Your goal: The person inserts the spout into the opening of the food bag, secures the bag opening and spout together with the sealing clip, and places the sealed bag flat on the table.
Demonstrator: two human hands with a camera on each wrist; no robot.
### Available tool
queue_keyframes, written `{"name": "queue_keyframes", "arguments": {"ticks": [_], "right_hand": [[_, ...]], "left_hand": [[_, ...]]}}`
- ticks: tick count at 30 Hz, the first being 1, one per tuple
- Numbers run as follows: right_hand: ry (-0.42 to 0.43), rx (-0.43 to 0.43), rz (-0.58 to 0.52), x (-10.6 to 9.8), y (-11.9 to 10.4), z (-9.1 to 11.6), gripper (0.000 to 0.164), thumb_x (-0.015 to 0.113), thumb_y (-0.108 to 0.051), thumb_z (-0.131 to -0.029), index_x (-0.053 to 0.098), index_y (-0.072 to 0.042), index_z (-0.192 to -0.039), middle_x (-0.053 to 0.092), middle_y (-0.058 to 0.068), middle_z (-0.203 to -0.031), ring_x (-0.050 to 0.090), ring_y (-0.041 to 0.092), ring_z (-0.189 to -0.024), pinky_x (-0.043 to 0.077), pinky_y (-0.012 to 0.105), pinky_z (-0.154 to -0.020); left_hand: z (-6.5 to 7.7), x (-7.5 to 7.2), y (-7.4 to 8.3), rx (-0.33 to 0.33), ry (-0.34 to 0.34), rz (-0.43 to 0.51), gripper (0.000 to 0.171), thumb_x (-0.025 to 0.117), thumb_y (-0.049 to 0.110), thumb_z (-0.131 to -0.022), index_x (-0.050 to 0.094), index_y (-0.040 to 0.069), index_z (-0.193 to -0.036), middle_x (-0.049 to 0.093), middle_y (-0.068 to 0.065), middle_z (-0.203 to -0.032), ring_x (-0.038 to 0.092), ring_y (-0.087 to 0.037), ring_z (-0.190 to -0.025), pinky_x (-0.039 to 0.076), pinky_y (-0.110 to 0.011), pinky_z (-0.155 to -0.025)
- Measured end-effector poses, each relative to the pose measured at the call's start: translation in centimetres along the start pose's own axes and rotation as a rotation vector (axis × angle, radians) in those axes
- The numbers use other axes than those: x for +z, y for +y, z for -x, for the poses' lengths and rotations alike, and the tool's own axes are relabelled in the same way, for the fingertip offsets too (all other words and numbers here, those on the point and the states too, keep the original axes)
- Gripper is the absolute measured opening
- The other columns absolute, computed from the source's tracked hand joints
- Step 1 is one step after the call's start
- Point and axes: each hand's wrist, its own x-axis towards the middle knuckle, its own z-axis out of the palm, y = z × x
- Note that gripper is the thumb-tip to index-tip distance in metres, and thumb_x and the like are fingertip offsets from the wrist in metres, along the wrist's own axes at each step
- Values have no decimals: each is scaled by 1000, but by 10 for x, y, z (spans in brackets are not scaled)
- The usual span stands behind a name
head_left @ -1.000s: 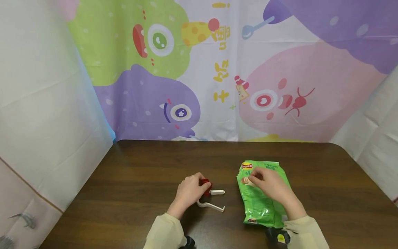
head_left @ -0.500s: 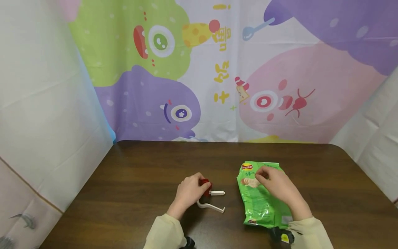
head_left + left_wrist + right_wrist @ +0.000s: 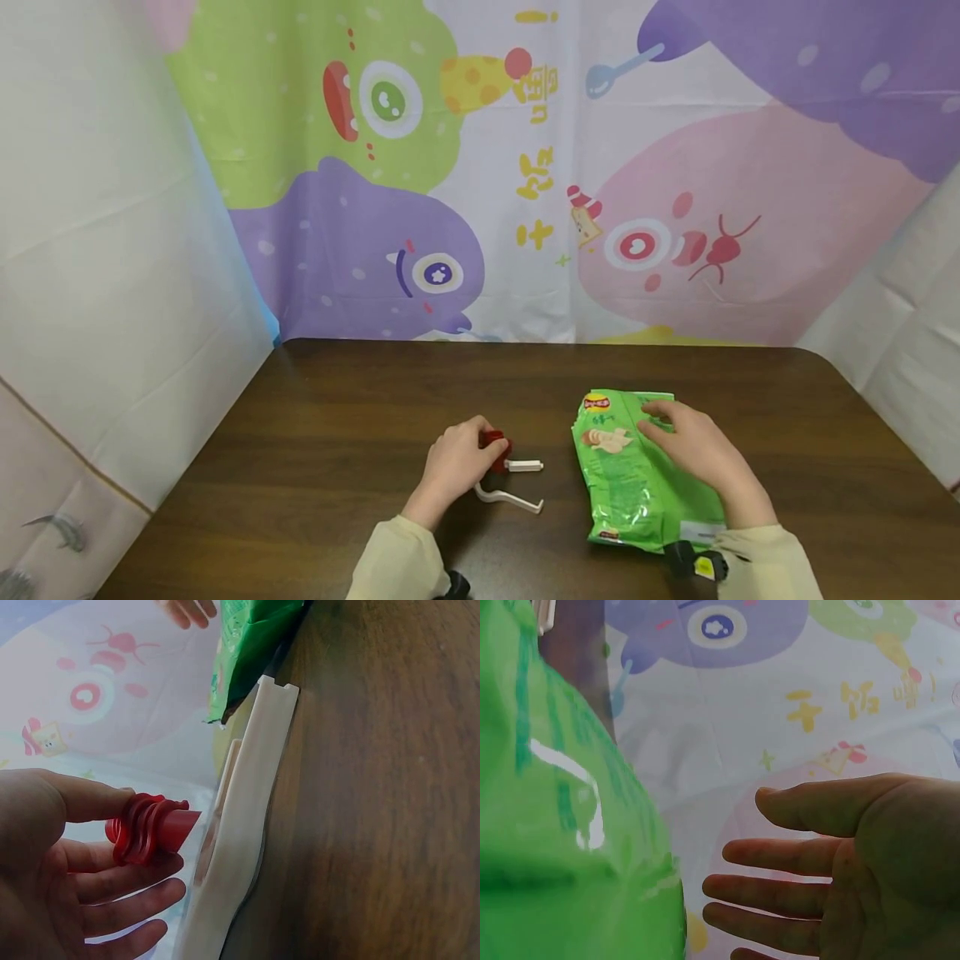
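Observation:
My left hand (image 3: 456,458) pinches a small red plastic piece (image 3: 154,829) between thumb and forefinger, its other fingers spread below. The piece has a wavy collar and a short tube with a slanted end. Close beside it lies a long cream-white plastic strip (image 3: 259,769) with a notched end and a bend; from above it shows as a thin white bar (image 3: 510,498). A shorter white stick (image 3: 524,466) extends to the right of the red piece. My right hand (image 3: 701,446), fingers loosely extended and holding nothing, hovers over the right side of a green snack bag (image 3: 626,475).
Everything rests on a dark brown wooden table (image 3: 337,417). A printed cloth (image 3: 525,292) with cartoon monsters hangs behind its far edge, and pale cloth sides (image 3: 127,208) flank it. Both wrists carry black straps with devices.
My right hand has drawn back to the right across the green snack bag, and its thumb and fingertips have parted. The left hand stays in place with the red piece.

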Motion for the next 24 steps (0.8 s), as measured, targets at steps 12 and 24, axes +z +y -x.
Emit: {"name": "queue_keyframes", "arguments": {"ticks": [12,24], "right_hand": [[-28,66,-15,-1,17,-2,62,43,-41,-94,37,8,-132,37,32,-134,35,49,-119,36,57,-89],[-95,146,-51,-1,31,-3,74,42,-42,-94,23,17,-133,27,39,-134,31,53,-119,35,58,-89]], "left_hand": [[0,0,0,4,7,8,22,63,33,-82,63,12,-89,64,-2,-78,55,-15,-64,42,-31,-55],[0,-2,0,-2,8,19,22,63,32,-82,63,11,-89,64,-3,-78,56,-16,-66,43,-32,-57]]}}
